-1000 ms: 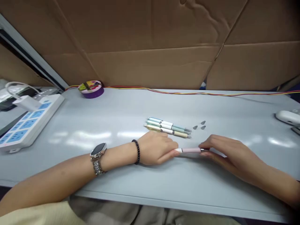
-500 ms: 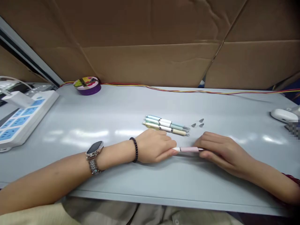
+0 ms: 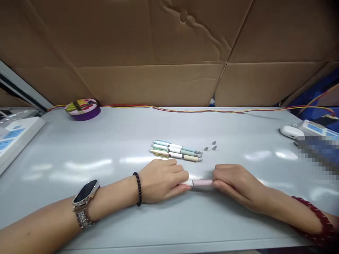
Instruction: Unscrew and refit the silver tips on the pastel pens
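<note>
A pink and white pen (image 3: 202, 182) lies level between my two hands, low over the table. My left hand (image 3: 165, 180) is closed around its white end, with the rear part hidden in the fingers. At the pink end, my right hand (image 3: 235, 185) pinches the pen's front, and its fingers cover the tip. Behind the hands, a blue pen (image 3: 176, 146), a green pen (image 3: 174, 150) and a yellow pen (image 3: 174, 155) lie side by side, their thin metal fronts bare. To their right sit three small grey cone-shaped pieces (image 3: 214, 148).
A round purple box (image 3: 84, 114) stands at the back left. White power strips lie at the left (image 3: 18, 135) and the right (image 3: 315, 127), with a white earphone case (image 3: 291, 132) nearby. Thin wires (image 3: 159, 109) run along the back edge under the cardboard wall (image 3: 148, 84).
The view has shifted, so things appear further left and lower. My right fingers now cover the pen's metal front, which showed before. My left hand keeps its grip.
</note>
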Demonstrator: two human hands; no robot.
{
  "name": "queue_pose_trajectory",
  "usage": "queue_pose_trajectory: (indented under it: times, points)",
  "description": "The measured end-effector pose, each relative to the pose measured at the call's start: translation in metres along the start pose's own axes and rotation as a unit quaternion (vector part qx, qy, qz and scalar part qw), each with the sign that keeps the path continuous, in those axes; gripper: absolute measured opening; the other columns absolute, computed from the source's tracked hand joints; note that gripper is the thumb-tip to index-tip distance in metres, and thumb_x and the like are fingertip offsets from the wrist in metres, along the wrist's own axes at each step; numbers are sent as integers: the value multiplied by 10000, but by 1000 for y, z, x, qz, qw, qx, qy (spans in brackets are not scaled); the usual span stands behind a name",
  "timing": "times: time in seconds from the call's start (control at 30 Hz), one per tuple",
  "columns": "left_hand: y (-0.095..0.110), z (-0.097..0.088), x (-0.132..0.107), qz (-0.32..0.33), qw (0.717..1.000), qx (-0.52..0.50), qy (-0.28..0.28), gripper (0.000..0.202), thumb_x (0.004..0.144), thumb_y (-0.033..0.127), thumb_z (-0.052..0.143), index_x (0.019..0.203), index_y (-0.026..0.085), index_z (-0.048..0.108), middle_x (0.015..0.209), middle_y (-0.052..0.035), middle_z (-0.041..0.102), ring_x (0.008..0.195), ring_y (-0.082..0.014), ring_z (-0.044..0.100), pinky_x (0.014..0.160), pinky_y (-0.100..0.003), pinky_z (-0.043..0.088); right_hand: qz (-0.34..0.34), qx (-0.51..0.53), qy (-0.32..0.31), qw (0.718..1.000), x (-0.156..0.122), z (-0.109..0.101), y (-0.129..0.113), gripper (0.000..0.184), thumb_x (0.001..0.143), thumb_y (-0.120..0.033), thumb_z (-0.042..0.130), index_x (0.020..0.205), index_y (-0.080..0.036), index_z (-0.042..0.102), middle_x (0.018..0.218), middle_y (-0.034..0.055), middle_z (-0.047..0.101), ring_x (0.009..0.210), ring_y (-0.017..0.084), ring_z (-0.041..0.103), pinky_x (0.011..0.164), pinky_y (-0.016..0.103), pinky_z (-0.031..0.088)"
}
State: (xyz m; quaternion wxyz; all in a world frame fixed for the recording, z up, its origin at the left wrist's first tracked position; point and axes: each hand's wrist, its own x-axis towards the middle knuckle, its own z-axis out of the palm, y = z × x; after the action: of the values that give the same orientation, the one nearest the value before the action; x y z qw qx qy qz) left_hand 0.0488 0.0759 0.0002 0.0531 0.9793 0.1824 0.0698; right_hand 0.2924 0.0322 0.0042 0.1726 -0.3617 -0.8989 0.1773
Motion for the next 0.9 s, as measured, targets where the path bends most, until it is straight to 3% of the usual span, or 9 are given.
queue_pose_trajectory:
  times: [0.1, 0.17, 0.27, 0.33, 0.47, 0.63, 0.73, 0.9]
  points:
    - [-1, -1, 0, 19, 999, 1, 39, 366, 961, 392, 349, 697, 191, 505, 688, -10, 555, 616, -169, 451, 533, -300, 330, 10, 34, -3, 999, -3, -2, -8, 412, 983, -314, 257, 619, -201, 412, 536, -21, 466, 481, 119, 409, 489, 251, 342]
    - [0, -3, 1, 12, 992, 0, 124, 326, 948, 378, 400, 712, 191, 525, 699, -20, 546, 642, -168, 463, 569, -294, 367, 5, 62, 28, 998, -5, -4, -7, 382, 973, -310, 307, 638, -197, 452, 549, -16, 486, 492, 120, 433, 491, 251, 359]
    - [3, -5, 1, -10, 958, 6, 287, 21, 881, 226, 524, 892, 209, 529, 865, -39, 549, 800, -177, 508, 703, -298, 434, 18, 113, 170, 979, -5, -9, 7, 308, 945, -311, 390, 704, -202, 547, 626, 6, 557, 560, 140, 504, 524, 267, 408]
    - [3, -5, 0, -15, 941, 18, 339, 204, 825, 144, 556, 996, 234, 493, 1018, -63, 520, 930, -206, 499, 801, -352, 434, 50, 121, 275, 953, -3, -12, 22, 291, 950, -280, 380, 749, -217, 580, 675, 15, 576, 615, 157, 525, 567, 290, 422]
    - [-2, -1, 0, -67, 952, 60, 294, 314, 815, 133, 526, 1099, 260, 482, 1239, -108, 390, 1120, -284, 410, 901, -456, 385, 128, 96, 395, 904, 3, -16, 47, 271, 949, -260, 394, 806, -228, 622, 747, 27, 586, 687, 178, 524, 644, 329, 425]
    - [-7, 5, 2, -144, 971, 29, 189, 377, 819, 200, 528, 1193, 215, 489, 1374, -153, 257, 1283, -351, 220, 987, -530, 297, 159, 61, 386, 907, 16, -10, 54, 127, 868, -314, 554, 888, -253, 664, 957, 40, 575, 919, 220, 547, 782, 382, 446]
    - [-6, 4, 4, -114, 972, 38, 199, 260, 828, 158, 514, 1072, 219, 583, 1343, -117, 367, 1269, -326, 272, 975, -496, 328, 155, 24, 357, 921, 24, -5, 56, 115, 829, -317, 609, 904, -275, 685, 1036, 42, 549, 1032, 238, 495, 893, 425, 411]
    - [-3, 2, 4, -49, 968, 102, 222, 198, 850, 120, 494, 964, 219, 622, 1065, -63, 620, 1068, -271, 494, 866, -432, 408, 160, -15, 275, 948, 30, -4, 63, 134, 825, -342, 609, 900, -280, 701, 1138, 37, 551, 1083, 257, 454, 936, 448, 389]
